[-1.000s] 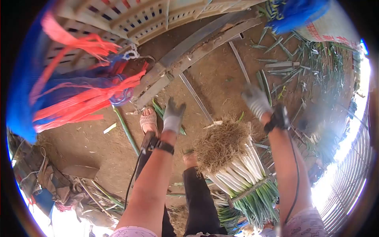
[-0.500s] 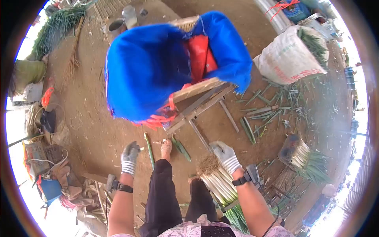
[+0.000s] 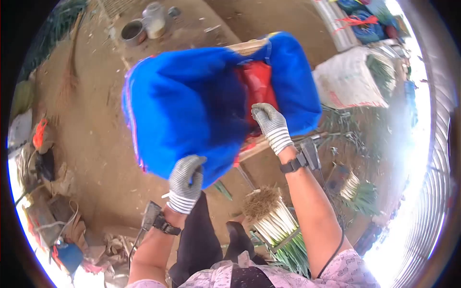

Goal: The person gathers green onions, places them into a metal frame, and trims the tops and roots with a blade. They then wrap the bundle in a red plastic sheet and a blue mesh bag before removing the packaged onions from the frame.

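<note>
A wooden frame draped in blue cloth [image 3: 168, 105] stands in front of me, with red lining [image 3: 259, 84] inside its right part. My left hand [image 3: 186, 181], in a grey-and-white striped work glove, is at the cloth's near edge; a gap shows between thumb and fingers. Over the frame's near wooden rail [image 3: 254, 150] reaches my right hand [image 3: 270, 122], gloved alike. Its fingers are curled together in front of the red lining, and I cannot tell what is in them. Below the right forearm lies a bundle of green onions [image 3: 276, 218], roots toward the frame.
A white woven sack [image 3: 348, 79] of green leaves lies at right, near another onion bundle [image 3: 353, 189]. Behind the frame are a metal pot [image 3: 133, 32] and a clear jar [image 3: 154, 21]. A broom [image 3: 71, 72] lies at upper left. Loose leaves litter the right-hand ground.
Both hands have moved forward and up from beside my legs to the cloth-draped frame. The right hand now reaches over its near rail. The view has shifted, and the frame appears closer.
</note>
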`<act>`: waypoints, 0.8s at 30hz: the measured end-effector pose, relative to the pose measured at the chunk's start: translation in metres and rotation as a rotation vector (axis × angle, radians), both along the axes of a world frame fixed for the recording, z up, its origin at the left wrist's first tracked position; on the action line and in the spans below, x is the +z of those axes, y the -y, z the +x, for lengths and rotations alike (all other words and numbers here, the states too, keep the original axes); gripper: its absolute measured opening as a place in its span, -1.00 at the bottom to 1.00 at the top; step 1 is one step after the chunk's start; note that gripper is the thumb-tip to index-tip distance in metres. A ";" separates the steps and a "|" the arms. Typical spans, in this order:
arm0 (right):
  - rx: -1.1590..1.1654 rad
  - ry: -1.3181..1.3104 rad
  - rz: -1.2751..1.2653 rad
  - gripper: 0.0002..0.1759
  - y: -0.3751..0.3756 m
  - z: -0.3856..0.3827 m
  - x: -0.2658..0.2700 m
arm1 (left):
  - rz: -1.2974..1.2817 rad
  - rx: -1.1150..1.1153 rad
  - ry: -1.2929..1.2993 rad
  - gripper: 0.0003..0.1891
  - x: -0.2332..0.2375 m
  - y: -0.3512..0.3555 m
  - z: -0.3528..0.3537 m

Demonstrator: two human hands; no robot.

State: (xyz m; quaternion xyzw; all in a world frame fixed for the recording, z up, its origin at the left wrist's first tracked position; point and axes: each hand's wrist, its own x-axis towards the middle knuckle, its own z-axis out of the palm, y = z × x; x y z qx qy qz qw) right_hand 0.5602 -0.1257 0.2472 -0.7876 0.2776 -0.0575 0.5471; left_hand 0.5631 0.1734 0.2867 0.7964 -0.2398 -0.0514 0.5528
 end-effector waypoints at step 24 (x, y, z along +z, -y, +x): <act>0.908 -0.012 -0.626 -0.52 -0.214 0.062 0.064 | 0.109 0.920 -0.490 -0.84 -0.119 -0.175 0.108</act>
